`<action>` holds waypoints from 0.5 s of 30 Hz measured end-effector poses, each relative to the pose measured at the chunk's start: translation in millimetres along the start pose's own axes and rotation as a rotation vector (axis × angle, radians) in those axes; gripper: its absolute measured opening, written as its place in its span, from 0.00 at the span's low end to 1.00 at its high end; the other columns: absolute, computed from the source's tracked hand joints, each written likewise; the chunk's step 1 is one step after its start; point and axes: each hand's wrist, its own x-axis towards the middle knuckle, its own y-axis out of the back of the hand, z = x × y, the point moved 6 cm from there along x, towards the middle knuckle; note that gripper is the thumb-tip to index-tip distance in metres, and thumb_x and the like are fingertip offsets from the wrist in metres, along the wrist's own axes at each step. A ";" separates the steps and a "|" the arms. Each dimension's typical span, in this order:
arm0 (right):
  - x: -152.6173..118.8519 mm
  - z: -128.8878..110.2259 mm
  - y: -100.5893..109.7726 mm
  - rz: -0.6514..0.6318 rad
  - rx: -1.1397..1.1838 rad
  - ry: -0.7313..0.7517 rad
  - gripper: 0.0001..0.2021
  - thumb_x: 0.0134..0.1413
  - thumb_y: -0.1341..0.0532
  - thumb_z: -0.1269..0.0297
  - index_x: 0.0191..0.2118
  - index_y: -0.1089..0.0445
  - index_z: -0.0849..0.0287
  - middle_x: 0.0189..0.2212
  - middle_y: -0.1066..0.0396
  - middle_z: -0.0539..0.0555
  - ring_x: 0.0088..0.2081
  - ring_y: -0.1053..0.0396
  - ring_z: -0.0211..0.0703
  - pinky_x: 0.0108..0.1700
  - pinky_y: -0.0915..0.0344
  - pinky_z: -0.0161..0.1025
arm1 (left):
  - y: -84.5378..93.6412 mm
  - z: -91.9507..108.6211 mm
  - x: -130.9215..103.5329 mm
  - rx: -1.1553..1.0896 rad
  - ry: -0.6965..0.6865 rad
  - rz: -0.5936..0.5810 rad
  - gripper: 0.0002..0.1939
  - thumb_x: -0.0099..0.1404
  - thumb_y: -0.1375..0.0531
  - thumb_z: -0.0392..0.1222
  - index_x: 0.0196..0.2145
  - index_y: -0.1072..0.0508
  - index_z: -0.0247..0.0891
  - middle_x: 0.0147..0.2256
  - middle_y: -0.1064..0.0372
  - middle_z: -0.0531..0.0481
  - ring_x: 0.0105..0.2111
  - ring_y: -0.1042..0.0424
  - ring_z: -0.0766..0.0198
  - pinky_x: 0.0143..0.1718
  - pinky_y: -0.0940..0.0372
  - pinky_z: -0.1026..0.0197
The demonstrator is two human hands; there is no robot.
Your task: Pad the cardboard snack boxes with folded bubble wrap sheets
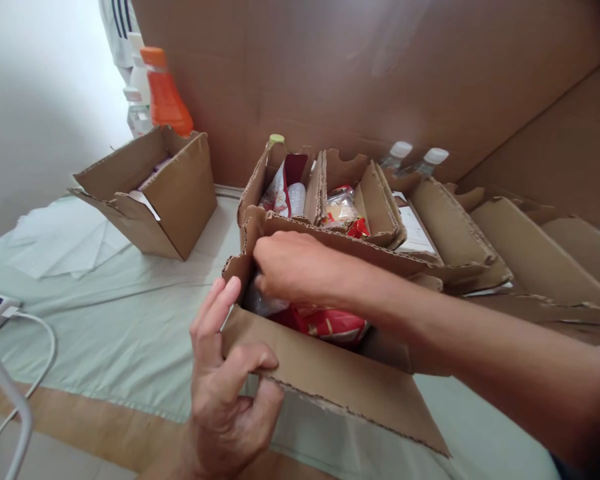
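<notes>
Inside the near cardboard box (385,258), reaching in with the right hand (293,267), forearm slanting over from the right. Curling the right fingers down at some clear plastic (263,300) in the box's left end; cannot tell whether gripping it or merely touching it, with the fingertips hidden. Pinching the edge of the front flap (340,373) between the bent index finger and thumb of the left hand (223,390), with two more fingers raised by the box's left corner. Can see a red packet (335,325) lying just right of the plastic, below the forearm.

Close behind, can see more open boxes in a row: one with a white-and-maroon packet (280,190) and a whitish, bumpy cylinder (296,199), the next with red and clear wrappers (343,208), another with a white card (414,232). Beyond them, can make out two clear bottles (394,161) with white caps, in front of a tall cardboard panel (355,80). Off to the left, well apart on the pale green cloth (145,327), can see a separate box (183,200), with an orange bottle (167,100) behind it and white sheets (55,240) beside it.
</notes>
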 end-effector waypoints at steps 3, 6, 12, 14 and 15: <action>6.3 -7.1 -25.9 -0.223 -0.067 -0.037 0.08 0.48 0.28 0.66 0.23 0.24 0.57 0.19 0.26 0.54 0.25 0.25 0.46 0.28 0.32 0.39 | -1.8 -1.8 -2.3 -0.006 0.006 0.008 0.14 0.60 0.43 0.24 0.37 0.31 0.44 0.74 0.55 0.54 0.73 0.52 0.41 0.69 0.49 0.25; -12.6 -5.5 8.5 -0.262 -0.018 -0.099 0.07 0.55 0.31 0.61 0.32 0.21 0.59 0.25 0.22 0.53 0.25 0.25 0.44 0.27 0.32 0.38 | 5.1 -10.7 -6.4 -0.049 0.055 0.102 0.24 0.65 0.41 0.32 0.57 0.33 0.49 0.75 0.58 0.47 0.73 0.50 0.43 0.69 0.45 0.30; -181.7 44.6 120.5 0.456 -0.052 -0.296 0.15 0.64 0.38 0.47 0.44 0.18 0.47 0.39 0.18 0.52 0.42 0.21 0.48 0.45 0.27 0.44 | 24.1 -71.2 -9.9 -0.077 0.260 -0.032 0.43 0.71 0.39 0.47 0.75 0.59 0.53 0.76 0.62 0.42 0.74 0.54 0.43 0.71 0.49 0.34; -240.9 69.4 100.1 0.526 0.045 -0.442 0.14 0.62 0.36 0.47 0.42 0.19 0.48 0.37 0.18 0.54 0.38 0.21 0.48 0.44 0.25 0.45 | 22.0 -91.4 -4.8 -0.057 0.258 -0.152 0.42 0.72 0.40 0.51 0.75 0.56 0.50 0.76 0.61 0.41 0.74 0.55 0.42 0.71 0.52 0.34; -260.9 80.1 81.1 0.541 0.103 -0.525 0.15 0.62 0.36 0.47 0.45 0.20 0.50 0.38 0.18 0.55 0.38 0.21 0.49 0.43 0.24 0.47 | 18.4 -97.8 -0.4 -0.068 0.228 -0.205 0.40 0.72 0.41 0.53 0.75 0.54 0.47 0.75 0.58 0.40 0.74 0.54 0.43 0.71 0.51 0.35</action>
